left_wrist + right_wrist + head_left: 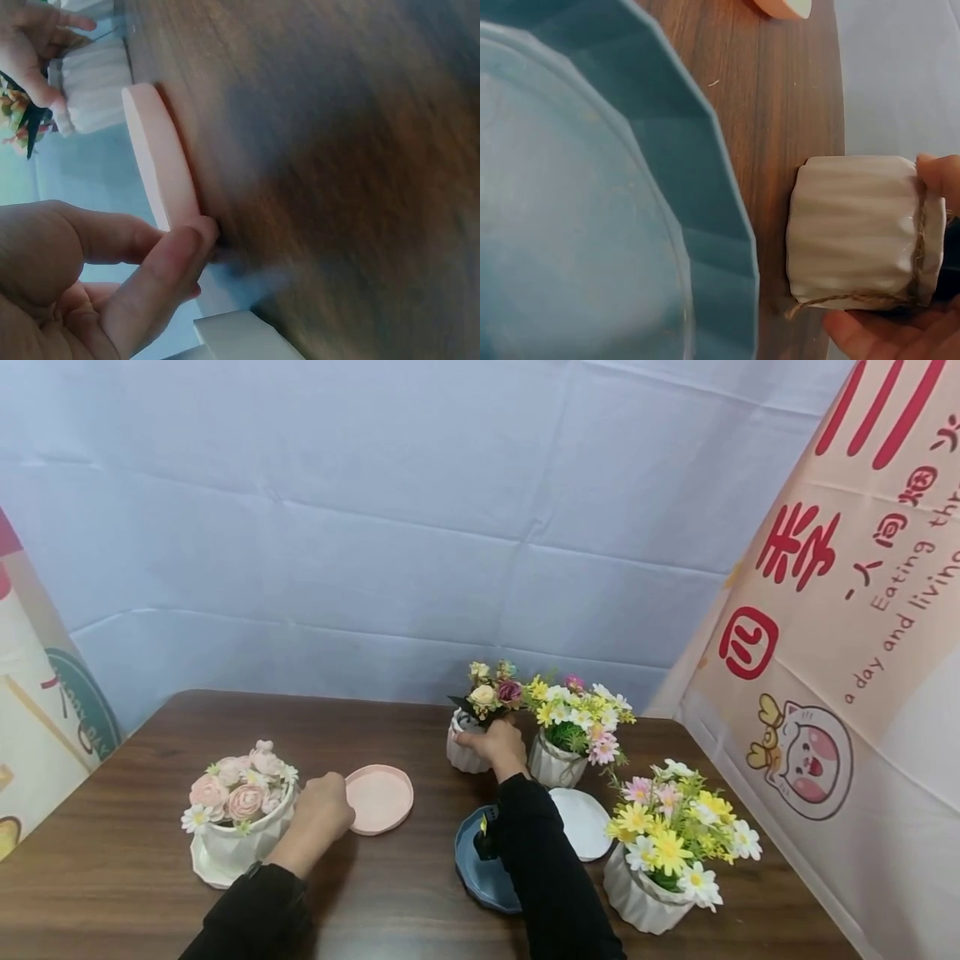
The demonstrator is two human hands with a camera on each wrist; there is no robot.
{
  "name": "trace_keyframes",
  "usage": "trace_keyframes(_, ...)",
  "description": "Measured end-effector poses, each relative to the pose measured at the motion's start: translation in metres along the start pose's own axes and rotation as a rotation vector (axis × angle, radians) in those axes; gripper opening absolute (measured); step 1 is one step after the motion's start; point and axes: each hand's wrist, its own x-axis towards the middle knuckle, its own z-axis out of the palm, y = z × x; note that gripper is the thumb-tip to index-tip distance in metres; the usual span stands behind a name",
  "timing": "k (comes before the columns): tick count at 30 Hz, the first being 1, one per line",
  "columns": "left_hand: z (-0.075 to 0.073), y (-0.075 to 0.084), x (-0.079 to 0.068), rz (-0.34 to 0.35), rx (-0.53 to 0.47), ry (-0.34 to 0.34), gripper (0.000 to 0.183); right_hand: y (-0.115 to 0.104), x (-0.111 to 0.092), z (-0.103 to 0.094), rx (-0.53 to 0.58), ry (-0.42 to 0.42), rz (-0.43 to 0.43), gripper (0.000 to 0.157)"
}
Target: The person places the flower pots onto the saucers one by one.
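Observation:
My left hand [322, 817] pinches the near-left rim of a round pink plate [380, 800] between thumb and fingers; in the left wrist view the plate [159, 154] is seen edge-on over the wood. At the back, my right hand [501, 747] grips a ribbed white flowerpot [463, 753] near its top. Cream and mauve roses [486, 693] rise from that pot. Twine is tied about the pot [855, 225] in the right wrist view, with thumb and fingers on opposite sides of its rim. A blue plate [477, 881] lies partly under my right forearm.
Left of my left hand, a pot of pink roses [240, 839] stands on a white saucer [213, 874]. A white plate [581, 827] lies right of my right sleeve. Potted daisies stand at the back [557, 764] and front right [647, 893]. Pale cloth [375, 527] hangs behind the table.

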Motion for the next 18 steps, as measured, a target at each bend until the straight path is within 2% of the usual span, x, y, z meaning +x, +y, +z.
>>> trace_keyframes(12,0.0040,-0.0016,0.0002,0.016,0.000,0.021,0.017,0.0020,0.0014,-0.0011,0.061,-0.062,0.004,0.104)
trace_keyframes(18,0.0033,-0.0006,0.0001,0.021,0.006,0.029,0.017,0.0023,0.0016,0.0007,0.058,-0.048,0.006,0.104)
